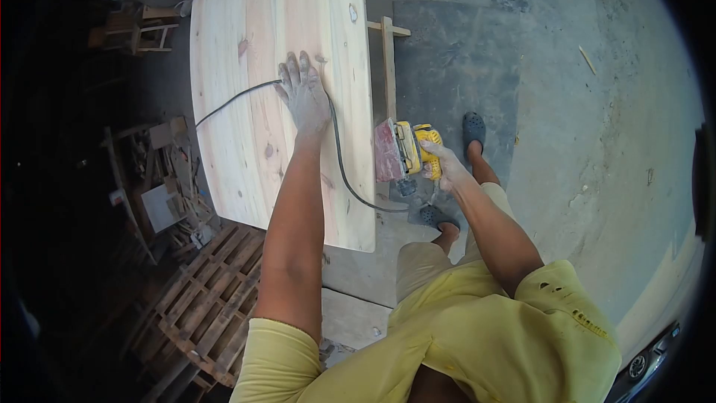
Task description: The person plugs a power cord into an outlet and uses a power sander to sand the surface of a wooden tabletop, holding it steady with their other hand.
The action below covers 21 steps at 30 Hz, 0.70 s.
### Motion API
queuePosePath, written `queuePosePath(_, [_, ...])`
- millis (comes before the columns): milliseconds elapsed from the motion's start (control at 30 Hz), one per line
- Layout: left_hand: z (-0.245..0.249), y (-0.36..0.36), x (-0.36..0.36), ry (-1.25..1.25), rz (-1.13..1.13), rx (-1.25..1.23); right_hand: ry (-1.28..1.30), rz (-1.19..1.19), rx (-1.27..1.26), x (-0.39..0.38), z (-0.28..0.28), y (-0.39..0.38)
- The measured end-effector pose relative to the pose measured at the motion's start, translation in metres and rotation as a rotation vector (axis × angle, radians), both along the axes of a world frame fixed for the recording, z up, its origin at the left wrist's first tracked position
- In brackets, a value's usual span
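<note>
My left hand [306, 103] lies on the pale wooden panel [257, 22], dusty, with its fingers stretched out. A black power cord [340, 151] runs across the wood and passes at that hand, overlapping the thumb area. In my right hand [446, 167] is a yellow electric sander [418, 148], gripped by its body at the panel's long edge. The sander is turned on its side, so its reddish sanding sheet [387, 151] faces the panel's edge. The panel shows knots and a grain running lengthwise.
A wooden support [388, 67] stands beneath the panel. Pallets [212, 302] are stacked at lower left, near a pile of wood scraps [175, 172]. A dark mat [455, 60] lies on the concrete floor by my feet. A thin stick [588, 60] lies farther right.
</note>
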<state>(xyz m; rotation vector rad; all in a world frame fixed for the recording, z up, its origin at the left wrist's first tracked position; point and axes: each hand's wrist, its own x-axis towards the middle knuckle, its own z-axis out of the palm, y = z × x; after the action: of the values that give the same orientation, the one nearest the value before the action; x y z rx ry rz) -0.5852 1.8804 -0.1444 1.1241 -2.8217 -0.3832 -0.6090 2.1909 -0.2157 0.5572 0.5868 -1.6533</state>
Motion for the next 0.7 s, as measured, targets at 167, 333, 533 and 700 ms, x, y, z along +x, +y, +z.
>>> queuePosePath(167, [0.003, 0.043, 0.119, -0.032, -0.111, -0.019, -0.069, 0.060, 0.022, 0.113, 0.011, 0.062])
queuePosePath(333, [0.002, 0.075, 0.150, -0.090, 0.243, -0.094, -0.078, 0.081, 0.034, 0.156, 0.008, 0.085])
queuePosePath(533, [0.007, 0.071, 0.107, -0.155, 0.409, 0.021, 0.046, -0.009, -0.024, 0.042, 0.011, 0.024])
queuePosePath(700, [0.006, 0.040, 0.017, -0.156, 0.446, 0.026, 0.159, -0.067, -0.073, -0.084, 0.016, -0.045])
